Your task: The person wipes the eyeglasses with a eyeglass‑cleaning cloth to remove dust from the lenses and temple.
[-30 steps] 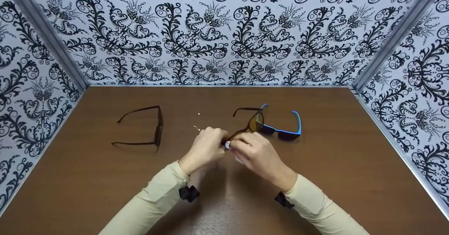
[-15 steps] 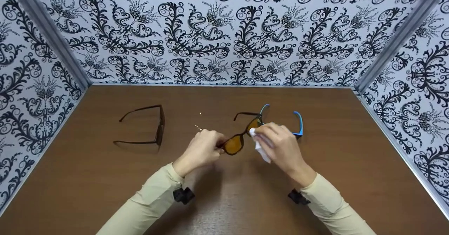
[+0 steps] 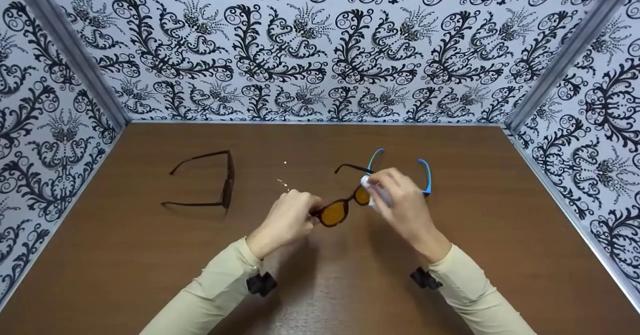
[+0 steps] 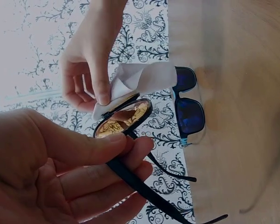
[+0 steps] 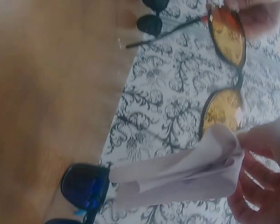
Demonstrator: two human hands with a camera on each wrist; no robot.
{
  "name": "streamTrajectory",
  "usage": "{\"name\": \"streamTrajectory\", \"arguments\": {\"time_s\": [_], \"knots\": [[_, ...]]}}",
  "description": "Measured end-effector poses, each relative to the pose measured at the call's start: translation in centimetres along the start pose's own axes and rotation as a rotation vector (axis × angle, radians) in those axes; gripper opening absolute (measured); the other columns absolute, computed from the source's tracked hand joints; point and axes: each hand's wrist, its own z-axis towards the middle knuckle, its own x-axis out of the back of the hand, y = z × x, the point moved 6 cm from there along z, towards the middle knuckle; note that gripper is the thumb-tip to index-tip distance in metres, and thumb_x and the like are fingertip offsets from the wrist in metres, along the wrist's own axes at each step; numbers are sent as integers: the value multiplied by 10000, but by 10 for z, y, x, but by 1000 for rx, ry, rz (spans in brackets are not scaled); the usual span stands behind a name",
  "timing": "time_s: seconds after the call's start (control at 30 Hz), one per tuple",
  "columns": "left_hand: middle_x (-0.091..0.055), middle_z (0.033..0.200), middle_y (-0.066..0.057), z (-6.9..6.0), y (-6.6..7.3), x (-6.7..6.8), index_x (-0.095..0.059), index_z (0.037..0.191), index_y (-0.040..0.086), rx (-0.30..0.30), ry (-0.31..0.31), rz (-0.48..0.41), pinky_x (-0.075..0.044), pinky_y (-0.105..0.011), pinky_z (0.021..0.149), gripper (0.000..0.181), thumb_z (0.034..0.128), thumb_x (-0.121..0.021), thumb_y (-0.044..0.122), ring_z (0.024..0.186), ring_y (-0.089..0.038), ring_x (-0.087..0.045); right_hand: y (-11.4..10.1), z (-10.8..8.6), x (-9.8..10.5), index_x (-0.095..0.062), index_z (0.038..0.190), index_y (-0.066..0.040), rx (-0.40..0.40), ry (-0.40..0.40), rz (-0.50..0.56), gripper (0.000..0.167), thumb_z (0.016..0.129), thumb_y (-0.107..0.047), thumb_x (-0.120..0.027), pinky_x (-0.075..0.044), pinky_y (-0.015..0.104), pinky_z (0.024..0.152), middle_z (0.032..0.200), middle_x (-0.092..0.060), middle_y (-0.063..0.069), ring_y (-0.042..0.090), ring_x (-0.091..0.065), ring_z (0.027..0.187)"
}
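Observation:
Amber-lensed glasses (image 3: 333, 214) with a dark frame are held above the table, tilted. My left hand (image 3: 290, 220) pinches them at one end of the frame, by the hinge; the left wrist view shows thumb and fingers on the dark temple (image 4: 140, 184). My right hand (image 3: 406, 210) pinches a pale cloth (image 5: 191, 177) against the far lens, partly covering it. The cloth's loose part hangs down in the right wrist view. Behind the right hand lie blue-framed sunglasses (image 3: 427, 175), their lenses hidden in the head view but visible as dark blue lenses (image 4: 190, 114) in the left wrist view.
Black sunglasses (image 3: 228, 182) rest at the left of the brown table (image 3: 150, 255), temples pointing left. A small gold-coloured chain-like piece (image 3: 283, 182) and a tiny bright speck (image 3: 285, 162) lie near the middle. Patterned walls (image 3: 310, 50) enclose the back and sides.
The right hand and cloth have moved right from the near end of the glasses to the far lens, uncovering the near lens. The left hand keeps its grip, with the glasses slightly lowered.

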Motion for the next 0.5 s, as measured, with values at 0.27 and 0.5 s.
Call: {"name": "streamTrajectory", "arguments": {"time_s": [0.27,0.5], "knots": [[-685,718,-61,1,-5,5,-672,740,25,-19,31,-19,-523,-443,620,153,692,-673,-120,680,-279,-659,-7,-13,-11,-666,946,-80,111,-93,13,173,804,-41,-756,-493,352,675,928,-629,15,170,-607,806],[-671,697,-61,0,-1,6,-645,704,34,-14,-7,-8,-514,-429,595,169,688,-641,-135,662,-275,-647,11,-6,4,-671,939,-60,-59,12,-35,184,785,-6,-757,-506,394,686,924,-645,61,242,-635,805]]}}
